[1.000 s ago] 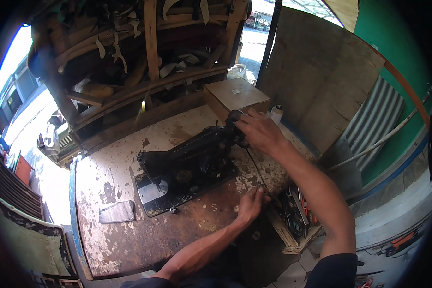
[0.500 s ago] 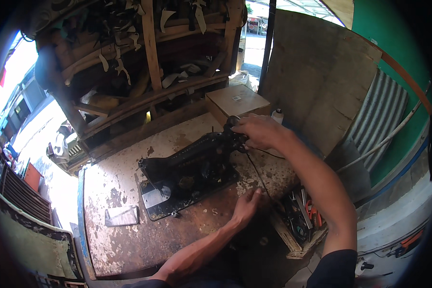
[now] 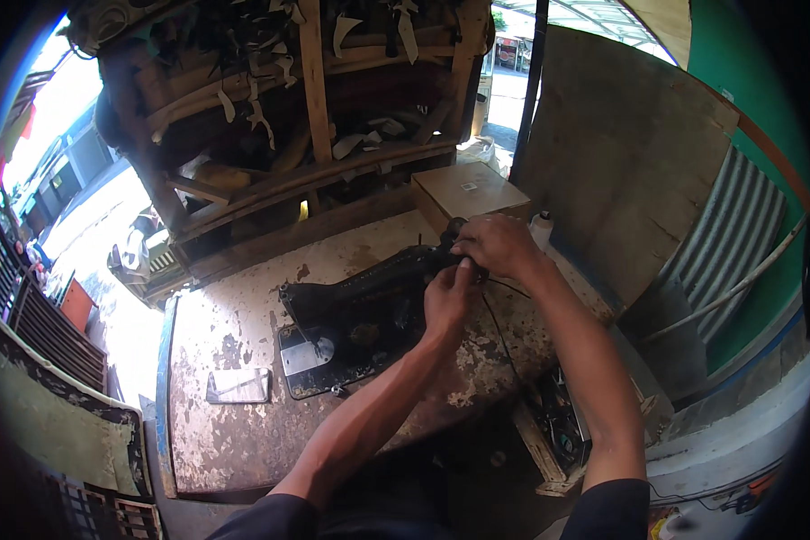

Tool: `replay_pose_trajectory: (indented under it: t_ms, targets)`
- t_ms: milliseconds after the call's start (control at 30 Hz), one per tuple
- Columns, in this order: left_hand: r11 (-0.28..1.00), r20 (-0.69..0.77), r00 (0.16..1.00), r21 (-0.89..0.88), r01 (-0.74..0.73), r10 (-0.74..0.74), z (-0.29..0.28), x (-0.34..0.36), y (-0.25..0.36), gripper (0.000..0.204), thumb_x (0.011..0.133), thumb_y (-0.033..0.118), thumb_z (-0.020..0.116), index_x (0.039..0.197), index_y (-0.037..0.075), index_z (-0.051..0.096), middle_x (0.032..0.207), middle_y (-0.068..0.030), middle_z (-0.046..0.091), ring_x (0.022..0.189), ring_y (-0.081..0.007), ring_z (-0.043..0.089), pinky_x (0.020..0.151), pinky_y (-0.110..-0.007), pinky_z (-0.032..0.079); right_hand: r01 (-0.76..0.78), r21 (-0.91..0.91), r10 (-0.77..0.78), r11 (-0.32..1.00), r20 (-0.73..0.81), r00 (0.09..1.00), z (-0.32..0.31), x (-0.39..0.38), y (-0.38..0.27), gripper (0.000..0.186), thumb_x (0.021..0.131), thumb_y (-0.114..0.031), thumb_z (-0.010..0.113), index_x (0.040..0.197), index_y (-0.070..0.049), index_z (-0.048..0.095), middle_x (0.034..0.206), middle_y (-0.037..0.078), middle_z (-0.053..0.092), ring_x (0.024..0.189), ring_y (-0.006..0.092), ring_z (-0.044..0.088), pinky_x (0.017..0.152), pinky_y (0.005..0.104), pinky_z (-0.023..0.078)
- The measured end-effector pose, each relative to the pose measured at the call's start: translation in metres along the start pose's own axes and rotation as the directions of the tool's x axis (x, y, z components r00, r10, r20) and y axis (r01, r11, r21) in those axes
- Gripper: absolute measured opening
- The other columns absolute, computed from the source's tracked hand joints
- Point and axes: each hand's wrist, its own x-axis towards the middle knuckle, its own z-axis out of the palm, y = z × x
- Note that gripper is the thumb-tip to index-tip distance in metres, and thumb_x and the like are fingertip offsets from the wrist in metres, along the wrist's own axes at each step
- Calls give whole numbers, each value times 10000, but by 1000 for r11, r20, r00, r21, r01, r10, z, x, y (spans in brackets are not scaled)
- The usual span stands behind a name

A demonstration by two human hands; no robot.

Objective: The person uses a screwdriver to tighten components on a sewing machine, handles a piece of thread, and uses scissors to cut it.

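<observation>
An old black sewing machine (image 3: 351, 301) stands on the worn, flaking tabletop (image 3: 209, 454). My right hand (image 3: 497, 247) is at its right end, fingers curled onto the handwheel (image 3: 456, 229). Just below and left of it, my left hand (image 3: 450, 297) is raised against the machine with thumb and fingers closed; what they grip is hidden. A dark cord (image 3: 497, 326) hangs from that end across the table. A small metal part (image 3: 338, 391) lies beside the machine's base, and a phone (image 3: 237, 385) rests to the left.
Behind are a cardboard box (image 3: 471, 189), a white bottle (image 3: 540, 231) and a wooden rack (image 3: 318, 90) of offcuts. A plywood board (image 3: 621, 153) and corrugated sheet (image 3: 722, 238) lean at the right. A drawer with tools (image 3: 562, 432) juts below the table's right front.
My left hand has moved up from the cord near the table's front to the machine's right end, close beside my right hand. The view has shifted slightly.
</observation>
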Motion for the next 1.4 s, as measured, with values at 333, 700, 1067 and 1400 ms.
replay_pose_trajectory:
  t_ms: [333, 700, 1067, 1400]
  targets:
    - [804, -119, 842, 391, -447, 526, -95, -73, 80, 278, 1048, 187, 628, 1219, -30, 661, 1056, -133, 774, 947, -145, 742, 807, -278, 580, -72, 76, 72, 994, 4, 997, 1, -17, -9, 200, 902, -303, 725, 962, -120, 778, 1003, 110, 745, 971, 382, 691, 822, 488, 535]
    - [255, 146, 647, 837, -484, 748, -194, -182, 41, 435, 757, -69, 772, 1174, 16, 682, 1163, -129, 744, 1134, -322, 705, 953, -407, 581, -269, 935, 275, 232, 203, 940, 89, -114, -246, 305, 919, -141, 811, 1160, 3, 693, 1103, 94, 736, 1024, 151, 687, 905, 300, 549]
    - [356, 87, 923, 906, -229, 374, -244, -158, -19, 420, 889, 173, 710, 1283, 58, 622, 1306, -167, 560, 1232, -330, 565, 1024, -433, 481, -411, 762, 484, 502, 147, 863, 94, -151, -232, 186, 965, -133, 731, 1086, 8, 745, 998, 97, 740, 891, 172, 665, 841, 322, 538]
    - [933, 54, 988, 325, -156, 146, -241, -174, -1, 306, 989, 151, 687, 1263, 29, 630, 1216, -120, 664, 1140, -237, 662, 981, -370, 540, -451, 744, 424, 493, 247, 871, 126, -161, -228, 266, 1024, -214, 691, 1172, 3, 738, 1069, 66, 757, 934, 178, 685, 835, 307, 548]
